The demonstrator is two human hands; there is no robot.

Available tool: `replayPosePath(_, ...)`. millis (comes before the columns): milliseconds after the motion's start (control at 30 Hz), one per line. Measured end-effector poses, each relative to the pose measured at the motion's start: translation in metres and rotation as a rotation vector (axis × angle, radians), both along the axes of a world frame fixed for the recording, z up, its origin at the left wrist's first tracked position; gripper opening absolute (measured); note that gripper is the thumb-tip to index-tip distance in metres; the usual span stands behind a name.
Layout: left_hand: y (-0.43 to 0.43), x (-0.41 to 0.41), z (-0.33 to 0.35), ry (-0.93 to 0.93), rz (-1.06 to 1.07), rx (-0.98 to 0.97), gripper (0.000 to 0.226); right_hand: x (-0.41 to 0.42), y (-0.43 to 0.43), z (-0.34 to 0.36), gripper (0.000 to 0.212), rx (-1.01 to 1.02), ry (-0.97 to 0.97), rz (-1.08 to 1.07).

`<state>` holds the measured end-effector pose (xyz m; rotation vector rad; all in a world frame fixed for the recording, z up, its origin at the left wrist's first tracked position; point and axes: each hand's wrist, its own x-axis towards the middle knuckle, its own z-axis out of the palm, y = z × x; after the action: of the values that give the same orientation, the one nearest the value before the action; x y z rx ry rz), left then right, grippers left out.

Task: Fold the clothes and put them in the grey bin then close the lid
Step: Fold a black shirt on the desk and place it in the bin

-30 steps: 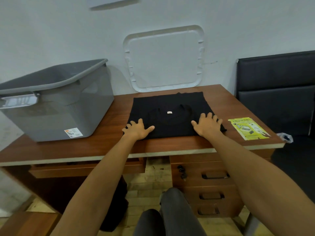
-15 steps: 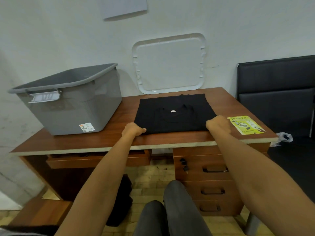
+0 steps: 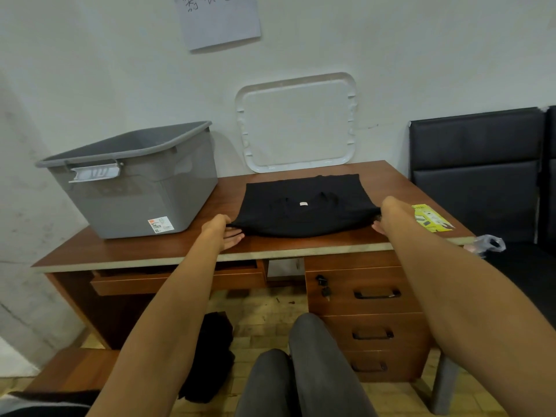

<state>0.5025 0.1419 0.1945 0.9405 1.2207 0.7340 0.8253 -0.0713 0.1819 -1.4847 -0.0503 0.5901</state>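
Observation:
A folded black shirt (image 3: 304, 212) lies on the wooden desk (image 3: 156, 251), its white neck label facing up. My left hand (image 3: 222, 230) holds the shirt's near left corner, with its fingers slid under the cloth. My right hand (image 3: 383, 218) grips the near right corner, and that edge is raised slightly off the desk. The grey bin (image 3: 135, 203) stands open on the left of the desk, close beside the shirt. Its white lid (image 3: 296, 124) leans upright against the wall behind the shirt.
A yellow leaflet (image 3: 430, 218) lies at the desk's right edge, with a plastic bag (image 3: 489, 245) just beyond it. A black chair (image 3: 478, 176) stands to the right. Dark clothing (image 3: 210, 356) lies on the floor under the desk. My knees are below the drawers.
Both hands went from lying flat on the shirt's near edge to gripping its near corners and lifting them a little. My view has pulled back and risen.

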Motion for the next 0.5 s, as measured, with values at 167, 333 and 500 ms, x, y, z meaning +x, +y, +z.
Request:
replayPosePath(167, -0.002, -0.010, 0.012, -0.213, 0.019, -0.019, 0.019, 0.015, 0.007, 0.021, 0.018, 0.045, 0.166, -0.210)
replayPosePath(333, 0.014, -0.004, 0.019, -0.389, 0.072, 0.014, 0.030, 0.005, 0.005, 0.025, 0.009, 0.288, 0.024, -0.095)
replayPosePath(500, 0.040, 0.016, 0.028, -0.444, 0.068, 0.062, 0.035, 0.017, 0.040, 0.043, 0.011, 0.275, 0.141, -0.275)
